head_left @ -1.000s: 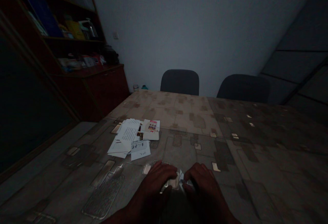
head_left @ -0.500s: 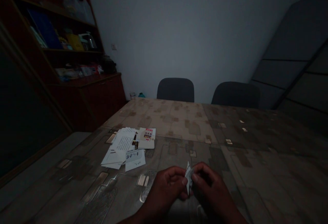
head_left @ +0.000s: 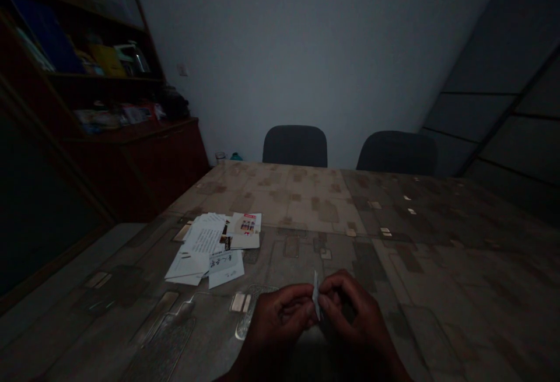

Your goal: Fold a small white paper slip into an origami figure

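Observation:
A small piece of folded white paper [head_left: 315,295] stands nearly edge-on between my two hands, above the near part of the table. My left hand [head_left: 284,318] pinches it from the left with thumb and fingers. From the right, my right hand [head_left: 350,309] grips it the same way, thumb against the paper. To the left on the table lies a loose pile of white papers and cards [head_left: 201,248], some with printed or handwritten characters. One card in it [head_left: 247,225] carries a small red-and-coloured picture.
The table [head_left: 306,195] has a patterned cover. Two dark chairs [head_left: 295,146] stand at its far edge. A glass [head_left: 220,156] and a teal object [head_left: 236,156] show near the far left corner. A wooden cabinet with filled shelves [head_left: 157,154] stands at left.
The paper between my hands has turned more edge-on and looks narrower. Both hands still hold it. The whole view has shifted slightly.

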Demonstrator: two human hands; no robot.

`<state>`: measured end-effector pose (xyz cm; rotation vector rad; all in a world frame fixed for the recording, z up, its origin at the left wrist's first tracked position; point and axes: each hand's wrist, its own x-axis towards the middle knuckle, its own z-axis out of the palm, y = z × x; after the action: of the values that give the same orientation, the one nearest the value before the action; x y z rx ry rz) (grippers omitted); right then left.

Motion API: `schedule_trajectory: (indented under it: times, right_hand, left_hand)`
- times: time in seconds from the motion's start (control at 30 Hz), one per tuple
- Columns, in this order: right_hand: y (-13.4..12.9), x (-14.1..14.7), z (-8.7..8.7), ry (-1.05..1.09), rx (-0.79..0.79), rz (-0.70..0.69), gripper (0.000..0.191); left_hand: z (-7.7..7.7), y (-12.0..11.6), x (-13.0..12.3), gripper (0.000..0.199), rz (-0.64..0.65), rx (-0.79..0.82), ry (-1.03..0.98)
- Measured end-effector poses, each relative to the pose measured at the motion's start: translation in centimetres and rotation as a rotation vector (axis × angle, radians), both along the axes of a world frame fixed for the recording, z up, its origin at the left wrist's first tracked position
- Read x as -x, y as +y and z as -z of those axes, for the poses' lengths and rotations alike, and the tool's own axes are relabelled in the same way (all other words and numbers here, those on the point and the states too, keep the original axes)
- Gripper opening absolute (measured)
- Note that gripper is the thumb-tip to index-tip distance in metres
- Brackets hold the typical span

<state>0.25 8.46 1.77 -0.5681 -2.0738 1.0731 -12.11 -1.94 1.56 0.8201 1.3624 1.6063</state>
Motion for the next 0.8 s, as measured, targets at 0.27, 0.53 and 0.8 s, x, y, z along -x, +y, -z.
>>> schedule_trajectory:
  times: [0.27,0.53,0.8]
  right_hand:
    - [-0.7,0.0,-0.7,-0.086,0.103,0.013,0.009]
    - [-0.6,0.1,-0.6,-0.076,0.110,0.010,0.007]
    - [-0.3,0.1,-0.2,-0.051,0.113,0.026,0.003]
  left_hand:
    - [1.0,0.1,0.4,0.015,-0.042,0.017,0.167]
    - [0.4,-0.1,0.3,0.018,-0.047,0.070,0.210]
    - [-1.1,0.2,0.5,0.017,-0.055,0.026,0.399]
